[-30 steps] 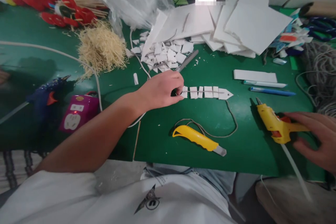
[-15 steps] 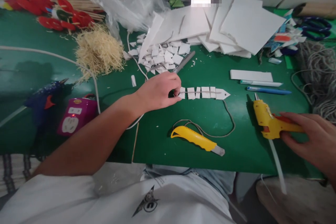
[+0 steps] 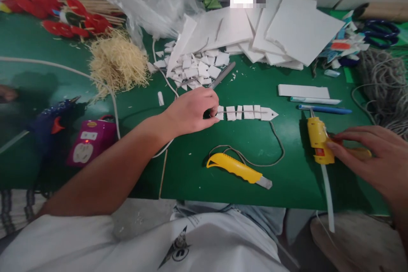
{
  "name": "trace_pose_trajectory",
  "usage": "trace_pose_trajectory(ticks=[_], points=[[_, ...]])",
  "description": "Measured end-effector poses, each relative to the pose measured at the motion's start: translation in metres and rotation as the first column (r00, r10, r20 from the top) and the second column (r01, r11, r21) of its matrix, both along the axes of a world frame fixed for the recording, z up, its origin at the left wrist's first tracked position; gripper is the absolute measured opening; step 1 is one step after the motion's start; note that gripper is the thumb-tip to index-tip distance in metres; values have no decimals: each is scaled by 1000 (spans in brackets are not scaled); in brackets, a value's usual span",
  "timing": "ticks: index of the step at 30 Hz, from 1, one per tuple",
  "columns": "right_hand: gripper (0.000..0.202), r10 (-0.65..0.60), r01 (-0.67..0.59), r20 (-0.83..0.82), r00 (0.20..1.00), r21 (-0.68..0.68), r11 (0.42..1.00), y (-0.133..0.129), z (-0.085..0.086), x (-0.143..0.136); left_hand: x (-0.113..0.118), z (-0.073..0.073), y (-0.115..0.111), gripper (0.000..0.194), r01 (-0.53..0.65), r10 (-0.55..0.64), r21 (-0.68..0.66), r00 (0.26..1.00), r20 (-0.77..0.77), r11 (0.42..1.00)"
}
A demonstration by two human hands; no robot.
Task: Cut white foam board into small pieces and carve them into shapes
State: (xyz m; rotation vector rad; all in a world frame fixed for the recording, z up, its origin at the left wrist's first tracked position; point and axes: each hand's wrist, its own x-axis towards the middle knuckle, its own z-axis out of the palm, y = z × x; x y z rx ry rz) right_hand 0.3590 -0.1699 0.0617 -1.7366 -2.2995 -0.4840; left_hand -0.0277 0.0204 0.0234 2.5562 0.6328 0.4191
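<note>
My left hand (image 3: 194, 110) is closed in a pinch at the left end of a row of small white foam pieces (image 3: 248, 112). Its fingertips meet the leftmost piece, partly hidden by them. A thin grey cord (image 3: 282, 144) runs along the row, past the pointed end piece, and loops toward me. On the right, my right hand (image 3: 369, 148) grips the handle of a yellow hot glue gun (image 3: 316, 138), nozzle pointing away from me, a glue stick (image 3: 327, 195) trailing out of its back. A yellow utility knife (image 3: 234, 167) with its blade out lies below the row.
Foam scraps (image 3: 197, 68) and foam sheets (image 3: 296, 29) lie at the back. Two pens (image 3: 325, 109) sit beyond the glue gun. At left are a purple power socket (image 3: 91, 142), a blue glue gun (image 3: 47, 121), wood shavings (image 3: 117, 61) and another person's hand (image 3: 7, 93).
The yellow glue gun has turned in my right hand, and its glue stick hangs straighter. My left hand stays in place. Another person's hand has appeared at the left edge.
</note>
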Motion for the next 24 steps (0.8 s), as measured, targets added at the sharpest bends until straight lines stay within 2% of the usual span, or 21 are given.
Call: trace_pose_trajectory(ticks=[7,10,12,15,24], points=[[47,-22,24,-121,992,20,1000,8,-7,-4,0,1,1,16,7,-7,-13,1000,-4,1000],[44,-132,129,-185,974,-31,991,10,-9,-6,0,1,1,16,4,-4,-13,1000,-7,1000],[34,-210,201,-217,953,-63,977,10,-10,-8,1,1,1,16,2,-2,-14,1000,-8,1000],[22,-249,241,-224,942,-63,969,8,-11,-10,1,1,1,16,0,-1,-15,1000,-10,1000],[28,-354,335,-242,903,-119,935,9,-12,-9,0,0,1,16,6,-6,-1,1000,-2,1000]])
